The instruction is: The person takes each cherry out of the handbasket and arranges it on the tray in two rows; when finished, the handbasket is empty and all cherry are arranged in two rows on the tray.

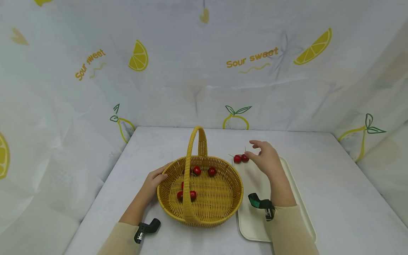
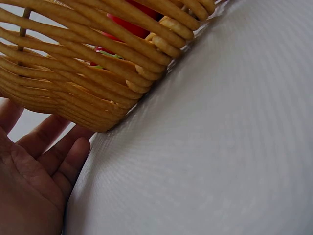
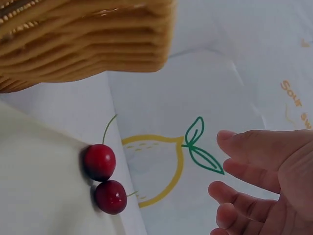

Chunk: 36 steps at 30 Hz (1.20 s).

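Observation:
A yellow wicker basket with a tall arched handle holds several red cherries. My left hand holds its left side, thumb over the rim and fingers against the outer weave. In the left wrist view, the fingers lie along the basket wall. Two stemmed cherries, one brighter red and one darker, lie side by side at the far left corner of a cream tray. My right hand hovers beside them, thumb and fingers spread with nothing between.
The tray stands right of the basket, close to its rim, partly under my right forearm. White cloth covers the table. Behind it rises a white backdrop printed with lemons and lettering. Each wrist wears a black camera mount.

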Available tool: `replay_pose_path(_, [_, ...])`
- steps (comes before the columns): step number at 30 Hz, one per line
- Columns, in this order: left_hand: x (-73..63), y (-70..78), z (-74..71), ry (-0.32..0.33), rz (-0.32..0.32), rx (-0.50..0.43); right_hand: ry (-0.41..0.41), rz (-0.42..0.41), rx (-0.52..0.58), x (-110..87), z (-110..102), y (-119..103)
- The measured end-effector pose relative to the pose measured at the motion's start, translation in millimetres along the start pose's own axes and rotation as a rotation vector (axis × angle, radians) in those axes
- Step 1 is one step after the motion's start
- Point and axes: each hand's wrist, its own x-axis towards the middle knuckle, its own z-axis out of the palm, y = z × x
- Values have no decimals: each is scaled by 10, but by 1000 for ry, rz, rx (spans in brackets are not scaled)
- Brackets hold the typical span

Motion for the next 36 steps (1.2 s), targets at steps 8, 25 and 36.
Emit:
replay_pose_path(8, [13, -2, -4, 2, -3, 17, 20, -54, 1, -113, -128, -209])
replay_pose_path(25, [4, -4, -6, 2, -9, -18, -69, -210, 127, -330, -161, -508])
replay_pose_path(36, [5, -13, -2, 0, -7, -8, -212, -244, 250, -296, 87, -559])
